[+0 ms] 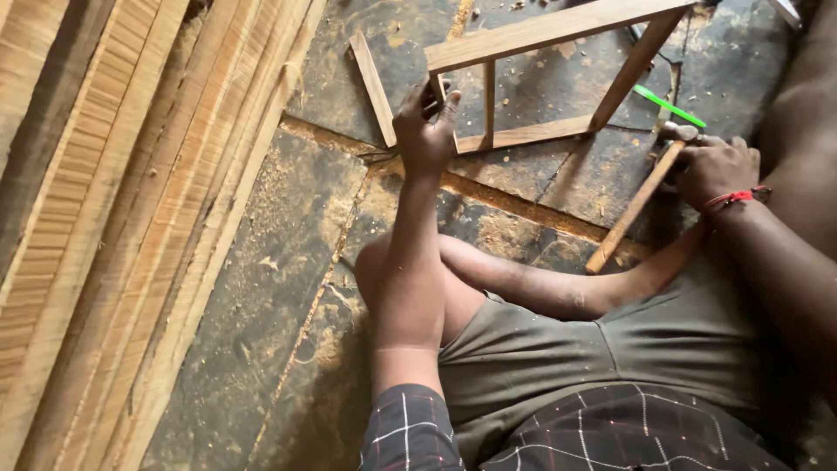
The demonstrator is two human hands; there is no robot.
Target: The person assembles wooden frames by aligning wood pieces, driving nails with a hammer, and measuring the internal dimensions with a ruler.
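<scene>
The left hand (425,131) reaches forward on a straight arm, fingers curled in a pinch. The right hand (715,167) is closed in a fist, wrist bent inward.

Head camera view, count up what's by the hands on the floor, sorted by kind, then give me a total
Wooden frame, held by the left hand: 1
Hammer, gripped by the right hand: 1
Loose wooden strip: 1
Green stick: 1
Total: 4
</scene>
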